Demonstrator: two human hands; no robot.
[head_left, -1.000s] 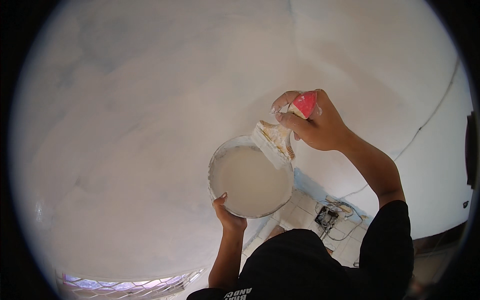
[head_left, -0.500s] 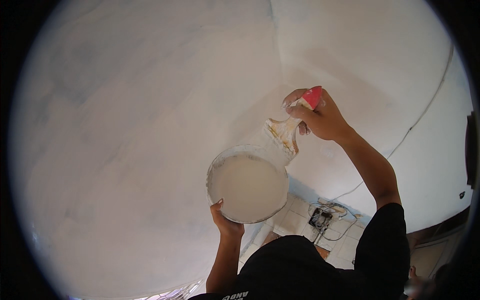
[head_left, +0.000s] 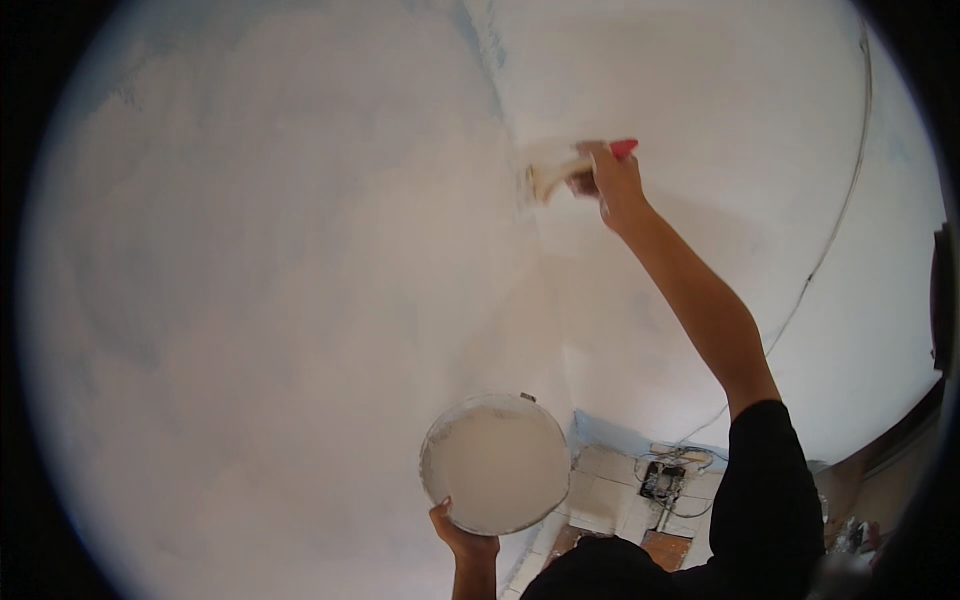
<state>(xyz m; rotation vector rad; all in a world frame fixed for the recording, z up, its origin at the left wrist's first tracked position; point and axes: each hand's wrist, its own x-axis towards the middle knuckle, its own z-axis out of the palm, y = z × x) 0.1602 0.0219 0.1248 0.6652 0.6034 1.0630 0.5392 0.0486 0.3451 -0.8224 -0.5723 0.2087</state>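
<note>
My right hand (head_left: 612, 187) grips a wide paintbrush (head_left: 546, 182) by its handle, whose red end (head_left: 623, 149) sticks out past my fingers. The bristles are at the wall corner (head_left: 515, 150), pointing left, and look smeared by motion. Lower down, my left hand (head_left: 466, 530) holds a round bucket (head_left: 424, 470) by its near rim, thumb over the edge. Whitish paint (head_left: 498, 470) fills much of the bucket. My left fingers under the bucket are hidden.
Pale walls with bluish patches (head_left: 110, 90) meet at the corner. A thin cable (head_left: 845, 210) runs down the right wall. Below lies a tiled floor (head_left: 607, 470) with a dark box (head_left: 662, 481) and tangled wires. A bluish band (head_left: 607, 433) edges the wall's foot.
My right hand has carried the paintbrush from above the bucket's rim up and left to the wall corner. The bucket and my left hand appear lower in view, which has tilted up.
</note>
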